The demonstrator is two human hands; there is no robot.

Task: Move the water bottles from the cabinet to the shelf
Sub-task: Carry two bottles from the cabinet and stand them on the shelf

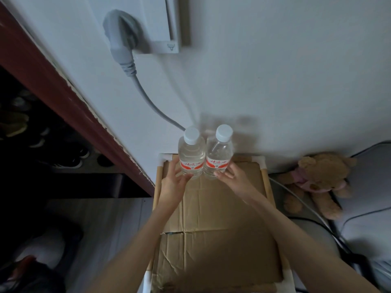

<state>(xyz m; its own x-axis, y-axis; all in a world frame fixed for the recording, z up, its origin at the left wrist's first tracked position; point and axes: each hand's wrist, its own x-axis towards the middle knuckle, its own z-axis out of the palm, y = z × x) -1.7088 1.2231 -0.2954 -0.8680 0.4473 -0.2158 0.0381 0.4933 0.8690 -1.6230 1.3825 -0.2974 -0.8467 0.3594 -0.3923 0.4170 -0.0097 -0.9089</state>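
A dim room with a pale wall, and against it a small shelf (265, 180) whose top is covered with flattened cardboard (220, 218). Two water bottles stand upright at the shelf's far edge, close to the wall and toward the far-left corner: the left bottle (191, 154) and the right bottle (219, 154), touching side by side, white caps up and red labels facing the person. The left hand (174, 182) reaches to the left bottle with fingers spread and only lightly bent, fingertips at its lower body; it looks released or just touching rather than clenched round it. The right hand (231, 176) does the same at the right bottle's base, fingers loose and fairly straight. My reading is that the pair is being set down together, pushed back and close so they stay steady and leave the near cardboard free for more bottles. A grey plug (120, 37) sits in a wall socket above, and its cable (152, 102) runs down behind the left bottle, close enough to catch a cap if the bottles are pushed further back. To the left a dark cabinet (42, 134) with a reddish frame holds shoes; to the right a teddy bear (317, 182) lies on a grey cushion (370, 187), well apart from the bottles.
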